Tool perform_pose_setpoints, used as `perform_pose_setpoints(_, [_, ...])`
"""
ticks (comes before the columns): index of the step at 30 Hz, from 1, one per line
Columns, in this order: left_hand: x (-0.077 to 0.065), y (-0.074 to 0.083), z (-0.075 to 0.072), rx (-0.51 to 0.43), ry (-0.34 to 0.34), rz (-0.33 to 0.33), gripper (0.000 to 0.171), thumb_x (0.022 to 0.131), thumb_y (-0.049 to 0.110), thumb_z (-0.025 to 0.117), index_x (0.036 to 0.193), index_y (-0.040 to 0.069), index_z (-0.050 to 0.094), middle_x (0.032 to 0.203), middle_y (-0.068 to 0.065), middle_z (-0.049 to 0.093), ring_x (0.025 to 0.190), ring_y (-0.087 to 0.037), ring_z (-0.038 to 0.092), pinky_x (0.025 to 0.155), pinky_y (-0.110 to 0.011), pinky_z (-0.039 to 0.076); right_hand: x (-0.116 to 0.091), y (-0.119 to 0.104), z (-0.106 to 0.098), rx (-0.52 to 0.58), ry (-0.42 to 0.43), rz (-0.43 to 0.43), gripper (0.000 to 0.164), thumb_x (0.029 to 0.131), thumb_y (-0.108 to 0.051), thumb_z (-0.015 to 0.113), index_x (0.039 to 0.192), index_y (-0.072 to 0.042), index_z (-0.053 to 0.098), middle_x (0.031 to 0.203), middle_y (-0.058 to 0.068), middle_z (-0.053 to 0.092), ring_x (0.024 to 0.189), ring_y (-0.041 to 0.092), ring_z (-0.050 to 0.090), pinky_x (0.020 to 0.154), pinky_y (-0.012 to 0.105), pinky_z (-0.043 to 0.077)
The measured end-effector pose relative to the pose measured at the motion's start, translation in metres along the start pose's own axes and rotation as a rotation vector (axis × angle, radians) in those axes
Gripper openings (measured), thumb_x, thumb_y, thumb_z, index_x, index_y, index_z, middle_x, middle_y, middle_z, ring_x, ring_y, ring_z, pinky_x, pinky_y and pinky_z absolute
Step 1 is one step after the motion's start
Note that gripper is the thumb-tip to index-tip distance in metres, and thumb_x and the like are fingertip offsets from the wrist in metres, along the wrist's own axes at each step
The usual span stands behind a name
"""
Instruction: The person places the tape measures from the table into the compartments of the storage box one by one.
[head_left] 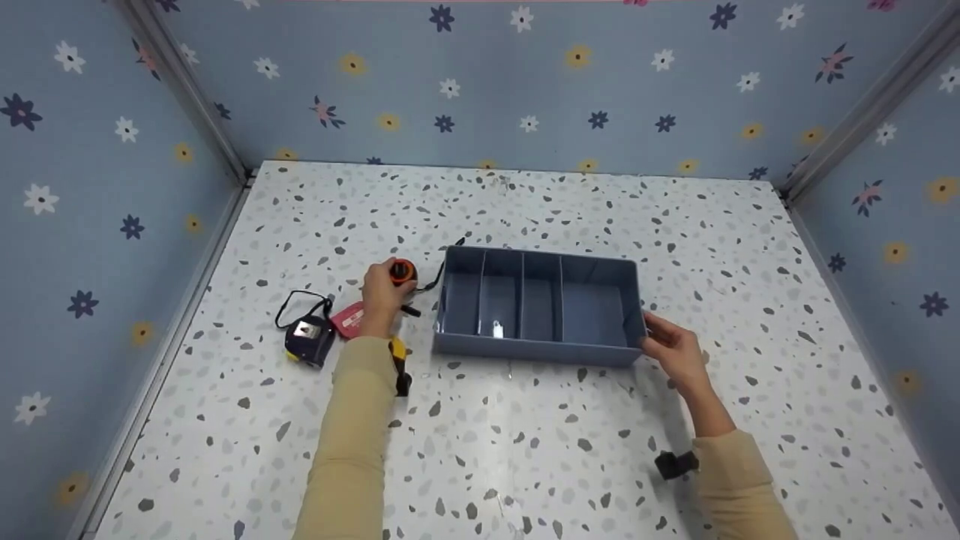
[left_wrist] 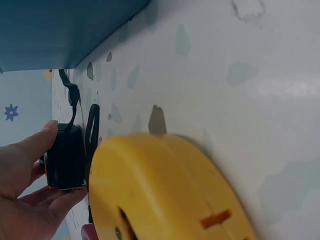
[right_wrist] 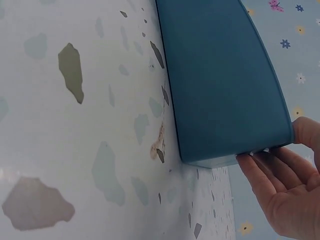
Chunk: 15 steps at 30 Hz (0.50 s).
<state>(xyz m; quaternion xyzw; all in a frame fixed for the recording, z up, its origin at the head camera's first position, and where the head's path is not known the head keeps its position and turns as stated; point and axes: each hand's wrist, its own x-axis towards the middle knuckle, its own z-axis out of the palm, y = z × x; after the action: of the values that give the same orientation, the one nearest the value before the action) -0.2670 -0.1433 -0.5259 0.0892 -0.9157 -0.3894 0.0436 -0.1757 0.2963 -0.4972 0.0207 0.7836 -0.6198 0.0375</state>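
My left hand (head_left: pixel 381 296) holds a black tape measure with an orange ring (head_left: pixel 403 271), thumb on one side and fingers on the other, as the left wrist view shows. Its black strap (left_wrist: pixel 74 95) runs toward the left end of a blue-grey box (head_left: pixel 536 349) with several compartments. At the box's right end, my right hand (head_left: pixel 679 352) grips the near corner, thumb at the rim and fingers along the end wall. A yellow tape measure (left_wrist: pixel 150 185) lies close below my left wrist, mostly hidden by the sleeve in the head view.
Left of my left arm lies a dark tape measure (head_left: pixel 309 339) with a looped cord. Between it and my hand is a red item with a pale label (head_left: pixel 347 320), partly covered. Flowered panels (head_left: pixel 480 82) enclose the speckled table (head_left: pixel 510 450) at the back and both sides.
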Motion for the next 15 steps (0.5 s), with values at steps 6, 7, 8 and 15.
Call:
perform_pose_setpoints(6, [-0.0006, 0.0003, -0.0005, -0.008, -0.013, -0.018, 0.057, 0.078, 0.014, 0.068, 0.126, -0.005, 0.045, 0.116, -0.026, 0.049, 0.107, -0.034, 0.047, 0.090, -0.040, 0.037, 0.0001, -0.0021, 0.0041, -0.019, -0.003, 0.002, 0.048, 0.081, 0.008, 0.051, 0.128, 0.006, 0.042, 0.127, 0.023, 0.043, 0.112, 0.035, 0.046, 0.073, 0.017, 0.047])
perform_pose_setpoints(7, [-0.0007, 0.0003, -0.0005, -0.010, -0.013, -0.017, 0.057, 0.078, 0.014, 0.068, 0.126, -0.005, 0.046, 0.116, -0.026, 0.049, 0.107, -0.034, 0.047, 0.090, -0.040, 0.037, 0.0000, -0.0024, 0.0046, -0.022, -0.003, 0.000, 0.048, 0.081, 0.008, 0.052, 0.128, 0.006, 0.043, 0.126, 0.024, 0.044, 0.112, 0.035, 0.046, 0.073, 0.017, 0.047])
perform_pose_setpoints(8, [-0.0007, 0.0004, -0.0005, -0.011, -0.014, -0.015, 0.057, 0.078, 0.014, 0.069, 0.126, -0.005, 0.046, 0.116, -0.026, 0.049, 0.107, -0.034, 0.048, 0.090, -0.040, 0.038, -0.0002, -0.0028, 0.0051, -0.024, 0.001, -0.003, 0.048, 0.081, 0.008, 0.052, 0.127, 0.006, 0.043, 0.126, 0.024, 0.044, 0.111, 0.035, 0.046, 0.073, 0.017, 0.047])
perform_pose_setpoints(15, [-0.0009, 0.0006, -0.0007, -0.001, -0.007, 0.004, 0.055, 0.077, 0.013, 0.068, 0.124, -0.007, 0.046, 0.114, -0.027, 0.049, 0.106, -0.035, 0.047, 0.090, -0.041, 0.037, -0.0008, 0.0006, 0.0061, 0.000, 0.016, -0.006, 0.046, 0.082, 0.006, 0.052, 0.128, 0.005, 0.043, 0.126, 0.023, 0.044, 0.113, 0.033, 0.045, 0.073, 0.017, 0.047])
